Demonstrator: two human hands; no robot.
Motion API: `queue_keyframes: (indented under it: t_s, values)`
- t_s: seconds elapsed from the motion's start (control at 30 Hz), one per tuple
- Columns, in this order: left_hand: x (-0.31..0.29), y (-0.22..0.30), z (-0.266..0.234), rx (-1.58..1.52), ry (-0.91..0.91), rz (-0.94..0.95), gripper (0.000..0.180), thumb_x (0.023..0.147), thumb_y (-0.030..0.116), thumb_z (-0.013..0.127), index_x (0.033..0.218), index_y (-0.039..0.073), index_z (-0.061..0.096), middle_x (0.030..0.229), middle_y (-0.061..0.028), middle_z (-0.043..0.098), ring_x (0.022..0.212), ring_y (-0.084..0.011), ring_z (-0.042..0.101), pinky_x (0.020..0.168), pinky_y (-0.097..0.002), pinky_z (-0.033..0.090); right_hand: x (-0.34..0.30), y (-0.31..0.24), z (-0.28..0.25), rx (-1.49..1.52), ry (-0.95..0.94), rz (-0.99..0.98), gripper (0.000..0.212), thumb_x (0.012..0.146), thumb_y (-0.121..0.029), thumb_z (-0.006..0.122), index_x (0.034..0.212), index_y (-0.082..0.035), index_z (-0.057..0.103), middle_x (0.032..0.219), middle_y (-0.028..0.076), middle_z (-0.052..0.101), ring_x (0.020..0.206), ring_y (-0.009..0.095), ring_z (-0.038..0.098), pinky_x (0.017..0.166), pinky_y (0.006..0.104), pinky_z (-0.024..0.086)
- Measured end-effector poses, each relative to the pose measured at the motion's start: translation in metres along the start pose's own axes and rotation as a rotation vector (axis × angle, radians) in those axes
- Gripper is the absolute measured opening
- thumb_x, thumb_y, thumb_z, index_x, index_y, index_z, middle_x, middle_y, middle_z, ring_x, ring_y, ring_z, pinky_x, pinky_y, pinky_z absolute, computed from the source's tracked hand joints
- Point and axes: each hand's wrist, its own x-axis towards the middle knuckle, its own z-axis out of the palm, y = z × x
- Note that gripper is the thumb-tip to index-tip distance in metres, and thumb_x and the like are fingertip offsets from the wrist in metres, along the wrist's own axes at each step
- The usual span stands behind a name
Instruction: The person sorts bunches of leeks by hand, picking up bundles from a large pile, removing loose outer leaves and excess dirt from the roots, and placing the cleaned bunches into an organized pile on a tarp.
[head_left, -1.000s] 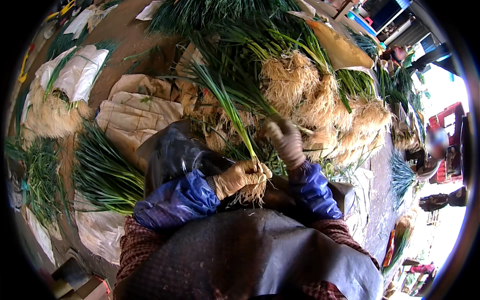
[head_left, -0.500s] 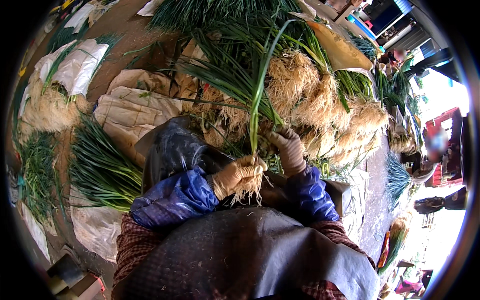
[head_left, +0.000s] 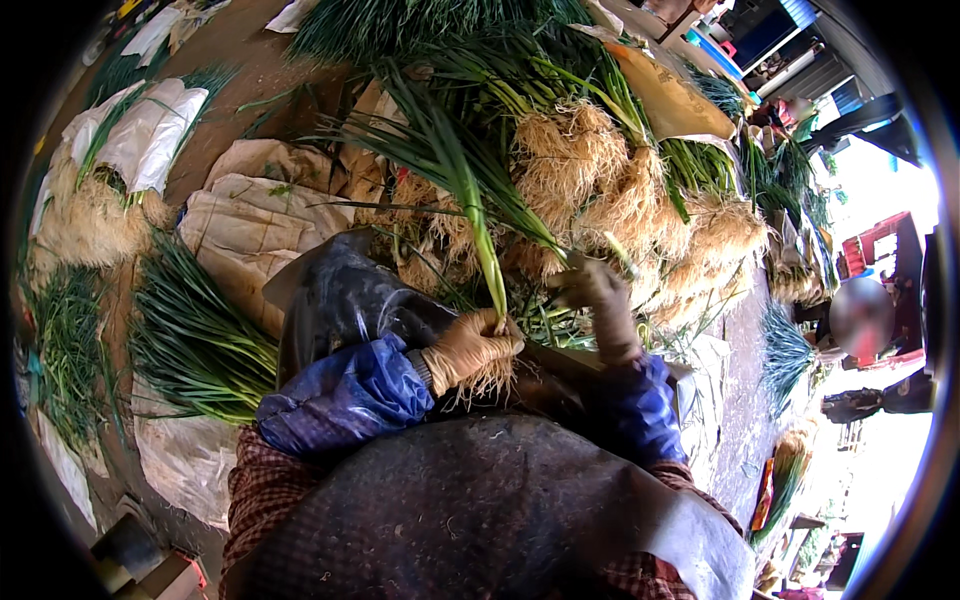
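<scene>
My gloved left hand [head_left: 472,350] is closed round the lower end of a few scallions [head_left: 478,235]. Their pale roots [head_left: 488,382] hang below the fingers, and the green leaves lean up and to the left. My gloved right hand [head_left: 598,305] is raised a little to the right, its fingers smeared by motion. Just above it is a short pale-green piece of stalk [head_left: 620,254], apparently apart from the fingers. Beyond both hands lies a heap of scallions with bushy, straw-coloured roots [head_left: 570,160].
A dark apron [head_left: 480,490] covers my lap. Left of me lie a bundle of scallions [head_left: 200,335] and tan sacks [head_left: 260,225]; farther left is a wrapped bundle [head_left: 135,140]. A yellowish sheet [head_left: 670,95] stands behind the heap. A person [head_left: 862,318] is at the far right.
My right hand has moved right and slightly down, away from the scallions in my left hand. Those scallions now lean more to the left. A short piece of stalk has appeared above the right hand.
</scene>
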Motion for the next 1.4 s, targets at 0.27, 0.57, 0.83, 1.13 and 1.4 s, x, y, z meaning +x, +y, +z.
queue_keyframes:
  t_s: [0.27,0.57,0.83,1.13,1.4]
  values:
    - [-0.015,0.013,0.018,-0.170,-0.163,-0.062,0.024,0.091,0.010,0.064,0.114,0.002,0.060,0.084,0.0008,0.061,0.076,-0.0078,0.056,0.070,-0.0238,0.049,0.070,0.029,0.062,0.268,-0.102,0.091,0.034,0.089,-0.031,0.066,0.098,0.001,0.063,0.074,0.006,0.065,0.055,0.015,0.061,0.050,0.0257,0.050]
    - [-0.013,-0.002,0.007,-0.075,-0.136,-0.277,0.007,0.088,0.007,0.067,0.092,0.006,0.062,0.081,-0.0007,0.062,0.076,-0.0108,0.059,0.068,-0.0245,0.050,0.080,0.037,0.042,0.103,-0.134,0.131,0.045,0.090,-0.050,0.057,0.092,-0.005,0.062,0.070,0.005,0.062,0.057,0.013,0.058,0.051,0.0226,0.045]
    - [-0.015,0.008,0.012,0.443,-0.367,-0.030,0.021,0.087,0.024,0.072,0.087,0.005,0.063,0.073,-0.0023,0.060,0.072,-0.0106,0.054,0.066,-0.0279,0.046,0.079,0.027,0.056,0.164,-0.306,0.191,0.027,0.088,-0.032,0.066,0.092,-0.006,0.063,0.064,0.003,0.061,0.044,0.010,0.053,0.040,0.0202,0.039]
    - [-0.013,-0.007,0.009,0.002,-0.335,-0.068,0.022,0.091,0.022,0.066,0.103,0.003,0.066,0.097,-0.0027,0.067,0.089,-0.0158,0.061,0.084,-0.0322,0.050,0.066,0.032,0.051,0.459,-0.546,0.245,0.030,0.088,-0.035,0.066,0.090,-0.006,0.063,0.056,0.003,0.058,0.039,0.009,0.047,0.034,0.0200,0.030]
    - [-0.012,-0.013,0.012,0.352,-0.409,-0.053,0.025,0.090,0.026,0.067,0.101,0.004,0.063,0.092,-0.0043,0.061,0.094,-0.0160,0.054,0.088,-0.0333,0.045,0.036,0.015,0.048,-0.104,-0.561,0.257,0.032,0.088,-0.035,0.066,0.094,-0.004,0.064,0.062,0.001,0.061,0.046,0.006,0.054,0.038,0.0176,0.035]
